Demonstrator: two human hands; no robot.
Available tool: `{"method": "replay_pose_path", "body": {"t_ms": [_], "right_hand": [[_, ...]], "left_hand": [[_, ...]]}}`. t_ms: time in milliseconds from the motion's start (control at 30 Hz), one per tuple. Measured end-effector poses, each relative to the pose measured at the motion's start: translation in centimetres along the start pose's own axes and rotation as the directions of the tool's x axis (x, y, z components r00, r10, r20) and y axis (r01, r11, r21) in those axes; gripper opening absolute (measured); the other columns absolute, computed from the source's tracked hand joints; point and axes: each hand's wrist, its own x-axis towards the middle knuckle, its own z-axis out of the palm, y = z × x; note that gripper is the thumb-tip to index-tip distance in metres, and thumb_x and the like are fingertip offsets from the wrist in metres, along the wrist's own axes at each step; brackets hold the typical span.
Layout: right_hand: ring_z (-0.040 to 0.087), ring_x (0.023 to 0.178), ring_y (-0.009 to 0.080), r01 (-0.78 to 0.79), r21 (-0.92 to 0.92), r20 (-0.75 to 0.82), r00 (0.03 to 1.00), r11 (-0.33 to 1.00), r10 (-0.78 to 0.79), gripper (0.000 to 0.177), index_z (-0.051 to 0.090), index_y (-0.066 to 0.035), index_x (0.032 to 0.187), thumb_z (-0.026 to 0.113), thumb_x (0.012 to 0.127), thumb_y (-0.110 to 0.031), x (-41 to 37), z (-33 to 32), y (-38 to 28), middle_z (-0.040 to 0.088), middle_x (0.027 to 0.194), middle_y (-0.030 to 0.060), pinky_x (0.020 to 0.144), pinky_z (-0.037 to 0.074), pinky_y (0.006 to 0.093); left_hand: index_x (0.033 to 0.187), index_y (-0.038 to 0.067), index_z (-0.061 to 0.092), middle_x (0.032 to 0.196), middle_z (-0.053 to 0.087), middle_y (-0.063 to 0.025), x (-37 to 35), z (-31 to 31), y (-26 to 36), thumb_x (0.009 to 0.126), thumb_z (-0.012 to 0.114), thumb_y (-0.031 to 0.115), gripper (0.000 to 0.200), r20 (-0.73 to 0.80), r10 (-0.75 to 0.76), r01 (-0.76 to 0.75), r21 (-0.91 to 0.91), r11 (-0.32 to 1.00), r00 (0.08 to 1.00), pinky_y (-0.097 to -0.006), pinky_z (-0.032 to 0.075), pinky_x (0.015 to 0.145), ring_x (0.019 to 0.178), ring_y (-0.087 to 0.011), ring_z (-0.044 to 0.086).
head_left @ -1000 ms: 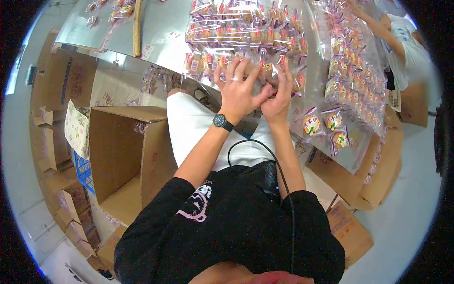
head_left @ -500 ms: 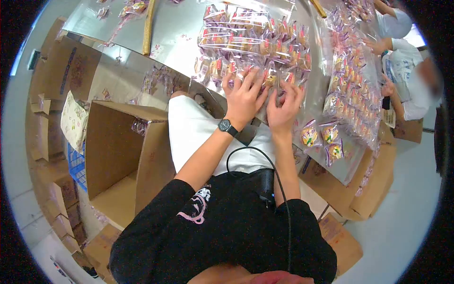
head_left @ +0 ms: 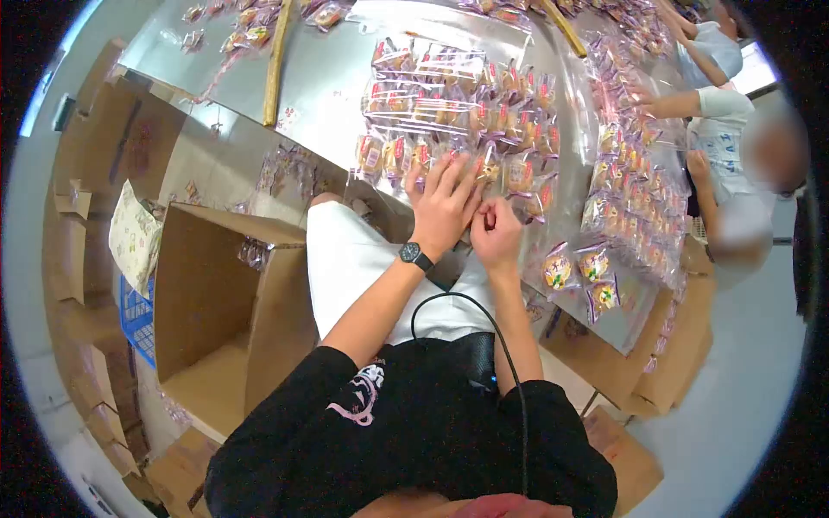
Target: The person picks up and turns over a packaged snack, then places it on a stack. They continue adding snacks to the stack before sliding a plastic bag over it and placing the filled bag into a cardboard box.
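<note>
Rows of individually wrapped pastries (head_left: 432, 108) lie inside a large clear plastic bag (head_left: 445, 62) on the metal table. My left hand (head_left: 445, 207), with a black watch at the wrist, rests with fingers spread on the nearest row, fingertips against the wrappers. Just right of it, at the near edge of the bag, my right hand (head_left: 496, 235) is closed, thumb and fingers curled together. Whatever lies between those fingers is hidden. Three loose wrapped pastries (head_left: 594, 266) sit to the right of my right hand.
Another bagged batch of pastries (head_left: 635, 173) lies on the right, with co-workers' hands beside it. Two wooden strips (head_left: 278, 65) (head_left: 563, 28) lie on the metal table (head_left: 324, 112). An open cardboard box (head_left: 211, 302) stands left of my legs, beside a blue crate (head_left: 136, 319).
My right hand has drawn back from the row of pastries towards me and its fingers have closed. My left hand stays on the near row. The view has tilted slightly upward.
</note>
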Motion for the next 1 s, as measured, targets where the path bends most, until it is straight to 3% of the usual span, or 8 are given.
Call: {"method": "replay_pose_path", "body": {"t_ms": [200, 400, 633, 700, 767, 833, 933, 1000], "right_hand": [[0.061, 0.062, 0.0334, 0.004, -0.024, 0.047, 0.999, 1.0, -0.003, 0.007, 0.061, -0.005, 0.088, 0.068, 0.085, -0.004, 0.1, -0.5, -0.5, 0.06, 0.07, 0.015, 0.059, 0.048, 0.0417], [0.054, 0.059, 0.0216, 0.007, 0.062, -0.013, 1.0, 0.998, -0.006, 0.013, 0.06, -0.003, 0.098, 0.069, 0.091, -0.009, -0.1, 0.8, 0.6, 0.056, 0.069, 0.0108, 0.057, 0.047, 0.0366], [0.06, 0.068, 0.0256, -0.185, 0.049, 0.22, 0.961, 0.982, 0.17, 0.019, 0.063, -0.002, 0.101, 0.071, 0.093, -0.017, 1.2, -1.5, -1.6, 0.062, 0.08, 0.0116, 0.066, 0.051, 0.038], [0.061, 0.067, 0.0223, -0.116, 0.031, 0.221, 0.969, 0.993, 0.106, 0.017, 0.064, -0.003, 0.1, 0.071, 0.093, -0.017, 1.3, -2.1, -2.3, 0.062, 0.078, 0.0104, 0.064, 0.05, 0.0357], [0.061, 0.067, 0.0192, -0.13, -0.002, 0.29, 0.949, 0.992, 0.125, 0.015, 0.066, -0.004, 0.099, 0.071, 0.093, -0.016, 0.6, -2.7, -3.8, 0.063, 0.077, 0.0087, 0.063, 0.05, 0.0336], [0.062, 0.067, 0.016, -0.187, -0.069, 0.43, 0.881, 0.98, 0.199, 0.012, 0.069, -0.005, 0.098, 0.072, 0.092, -0.015, 0.4, -3.7, -5.8, 0.065, 0.078, 0.0065, 0.063, 0.05, 0.0315], [0.063, 0.067, 0.0149, -0.313, 0.275, 0.568, 0.815, 0.909, 0.109, 0.012, 0.07, -0.005, 0.096, 0.075, 0.089, -0.013, 0.9, -3.5, -6.9, 0.068, 0.079, 0.0033, 0.062, 0.05, 0.0315], [0.065, 0.076, 0.0144, -0.071, 0.27, 0.407, 0.912, 0.96, -0.047, 0.018, 0.07, -0.003, 0.102, 0.078, 0.088, -0.013, 4.7, -3.1, -8.3, 0.071, 0.09, 0.0034, 0.067, 0.052, 0.0309]], "left_hand": [[0.132, 0.016, 0.071, 0.138, 0.065, -0.0029, 0.2, -1.0, 0.4, 0.094, 0.071, 0.035, 0.043, 0.134, -0.041, 0.041, 0.006, 0.999, 0.99, -0.0526, 0.023, 0.116, 0.132, -0.023, 0.056], [0.128, 0.014, 0.071, 0.139, 0.064, -0.0064, 1.0, -3.1, 0.7, 0.092, 0.072, 0.032, 0.04, 0.101, 0.021, -0.02, -0.007, 1.0, 0.995, -0.0613, 0.017, 0.117, 0.134, -0.0276, 0.055], [0.105, 0.013, 0.075, 0.108, 0.072, -0.0036, -5.9, -10.9, -0.7, 0.079, 0.08, 0.012, 0.026, 0.008, 0.249, -0.221, -0.439, 0.871, 0.968, -0.0469, 0.046, 0.103, 0.109, -0.0259, 0.067], [0.101, 0.012, 0.075, 0.095, 0.071, -0.003, -9.2, -13.1, -3.9, 0.078, 0.077, 0.009, 0.023, 0.139, 0.192, -0.11, -0.452, 0.885, 0.972, -0.0447, 0.049, 0.094, 0.096, -0.0266, 0.067], [0.107, 0.007, 0.072, 0.1, 0.069, -0.0081, -13.3, -13.8, -7.6, 0.08, 0.075, 0.008, 0.027, 0.252, -0.093, 0.167, -0.291, 0.942, 0.963, -0.0467, 0.047, 0.092, 0.097, -0.0307, 0.064], [0.118, 0.003, 0.066, 0.114, 0.066, -0.0142, -13.7, -14.1, -9.3, 0.081, 0.072, 0.007, 0.038, 0.244, -0.367, 0.374, 0.021, 0.927, 0.897, -0.0482, 0.045, 0.093, 0.107, -0.0348, 0.059], [0.144, 0.003, 0.052, 0.155, 0.042, -0.0217, -13.0, -13.2, -10.9, 0.082, 0.079, 0.03, 0.073, 0.361, -0.596, 0.513, 0.306, 0.802, 0.717, -0.0628, 0.038, 0.109, 0.144, -0.0429, 0.037], [0.149, 0.007, 0.05, 0.164, 0.032, -0.0222, -11.4, -11.8, -11.6, 0.08, 0.08, 0.037, 0.081, 0.416, -0.691, 0.562, 0.402, 0.723, 0.591, -0.0704, 0.037, 0.11, 0.15, -0.0469, 0.029]]}}
